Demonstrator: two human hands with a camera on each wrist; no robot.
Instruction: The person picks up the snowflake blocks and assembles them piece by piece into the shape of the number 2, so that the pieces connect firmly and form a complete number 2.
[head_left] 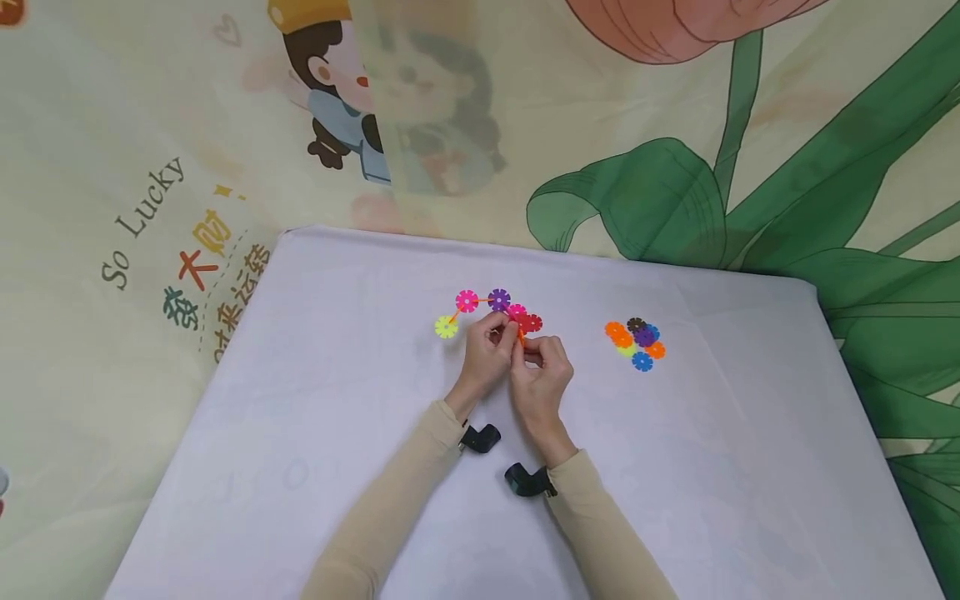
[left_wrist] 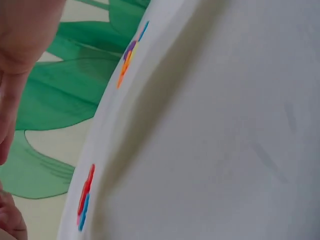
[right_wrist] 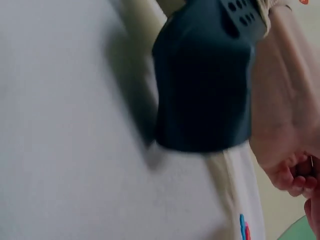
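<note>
A chain of interlocking snowflake discs curves off to the left from my hands, with a yellow disc [head_left: 446, 327], a pink disc [head_left: 467, 301] and a purple disc [head_left: 498, 300] joined by edge-on orange ones. My left hand [head_left: 487, 354] pinches the chain's near end. My right hand [head_left: 542, 379] meets it fingertip to fingertip and pinches an orange snowflake disc [head_left: 521, 337] there. Fingers partly cover this joint. Just beyond the hands, a red disc [head_left: 532, 322] lies on the table; the left wrist view shows it edge-on beside a blue disc [left_wrist: 85, 212].
To the right, a small pile of loose snowflake discs [head_left: 619, 335] in orange, blue, purple, yellow and dark brown lies on the white-covered table [head_left: 337, 375]. A black wrist camera [head_left: 528, 480] juts from each sleeve. A printed curtain [head_left: 637, 200] hangs behind the far edge.
</note>
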